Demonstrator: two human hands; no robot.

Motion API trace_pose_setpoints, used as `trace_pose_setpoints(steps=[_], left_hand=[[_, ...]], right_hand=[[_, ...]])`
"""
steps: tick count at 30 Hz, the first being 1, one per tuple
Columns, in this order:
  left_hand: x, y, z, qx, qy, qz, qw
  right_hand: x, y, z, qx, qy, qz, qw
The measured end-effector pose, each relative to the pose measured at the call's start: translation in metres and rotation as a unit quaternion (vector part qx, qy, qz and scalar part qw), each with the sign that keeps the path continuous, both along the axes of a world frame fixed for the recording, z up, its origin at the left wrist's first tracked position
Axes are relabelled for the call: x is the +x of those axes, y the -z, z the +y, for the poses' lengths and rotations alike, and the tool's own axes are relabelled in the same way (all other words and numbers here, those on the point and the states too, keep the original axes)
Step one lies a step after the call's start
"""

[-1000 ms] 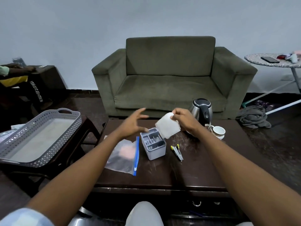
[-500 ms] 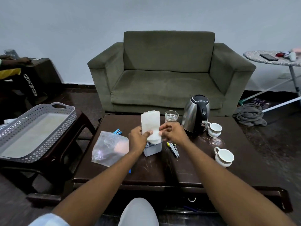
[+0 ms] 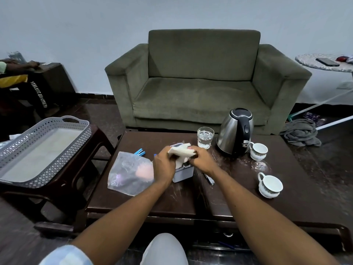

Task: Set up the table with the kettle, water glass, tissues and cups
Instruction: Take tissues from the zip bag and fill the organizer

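On the dark wooden table [image 3: 238, 197], my left hand [image 3: 164, 165] and my right hand [image 3: 202, 159] both grip a folded stack of white tissues [image 3: 181, 153], bent over the top of a small grey holder box [image 3: 183, 174]. Behind them stands a water glass [image 3: 205, 137] with water in it. The steel kettle [image 3: 236, 131] with a black handle is to its right. One white cup [image 3: 258, 151] sits beside the kettle, and a second white cup [image 3: 270, 186] rests nearer the table's right front.
A clear zip bag [image 3: 130, 174] lies left of the box, blue clips [image 3: 140, 152] behind it, a small tool [image 3: 209, 179] right of the box. A grey perforated tray [image 3: 38, 150] rests on a stool at left. A green sofa [image 3: 202, 88] stands behind the table.
My left hand joined the right on the tissues. Both hands brought the stack down onto the grey box and bent it flatter.
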State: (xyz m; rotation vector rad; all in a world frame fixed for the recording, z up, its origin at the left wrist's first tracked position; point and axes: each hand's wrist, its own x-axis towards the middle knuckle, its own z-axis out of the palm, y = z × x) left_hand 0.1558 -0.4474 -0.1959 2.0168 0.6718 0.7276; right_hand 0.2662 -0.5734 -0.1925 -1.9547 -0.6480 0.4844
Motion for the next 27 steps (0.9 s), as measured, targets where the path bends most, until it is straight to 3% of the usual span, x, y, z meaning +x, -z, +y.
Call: trace_pose_setpoints(steps=[7, 11, 16, 22, 27], left_hand=[[0.001, 0.000, 0.001, -0.024, 0.020, 0.050, 0.998], [-0.005, 0.000, 0.003, 0.030, 0.023, 0.111, 0.993], [-0.005, -0.004, -0.001, 0.040, 0.022, 0.134, 0.990], [-0.005, -0.001, -0.005, 0.061, 0.024, 0.144, 0.987], [-0.005, -0.004, -0.008, 0.071, 0.010, 0.130, 0.989]], right_hand=[[-0.008, 0.006, 0.003, -0.100, 0.061, -0.111, 0.987], [-0.012, 0.003, 0.010, -0.167, 0.038, -0.123, 0.977], [-0.009, 0.004, 0.005, -0.071, 0.043, -0.161, 0.983], [-0.007, 0.008, -0.004, -0.140, 0.032, -0.181, 0.973], [-0.017, 0.012, -0.018, 0.061, 0.120, -0.318, 0.939]])
